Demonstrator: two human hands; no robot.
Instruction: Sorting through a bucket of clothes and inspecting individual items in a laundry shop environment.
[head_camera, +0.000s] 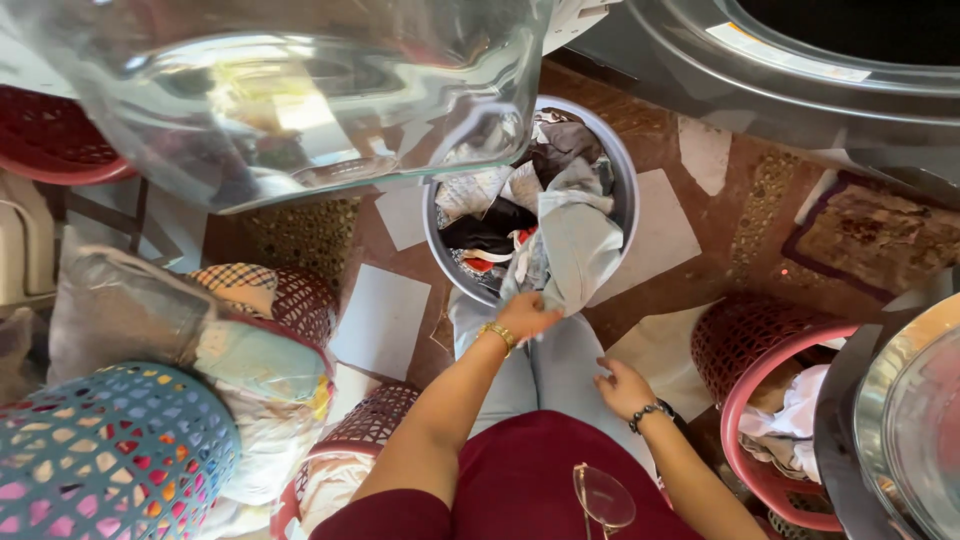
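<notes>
I'm looking straight down and my left hand is closed on the hem of a pale grey garment — fingers pinched into the cloth right at the rim of the round grey tub. The garment spills out of the tub, over its near edge, and hangs down to that hand. Beyond the hand, inside the tub, it lies on a heap of mixed laundry: something black, a patterned white piece, a bit of red, all packed tight under and beside it.

My right hand sits nearer to me, fingers spread and loose, holding nothing — it rests against the light denim over my legs, well short of the tub, a dark beaded bracelet at the wrist.

It's crowded around here. Just outside the right hand stands a red mesh basket with white cloth in it. Outside the left hand there's another red basket stuffed with checked and pastel fabric, and further out a teal lattice basket. Far beyond the tub is the grey front of a washing machine, and a clear rounded door hangs over the top of my view, blurring what lies behind it.
</notes>
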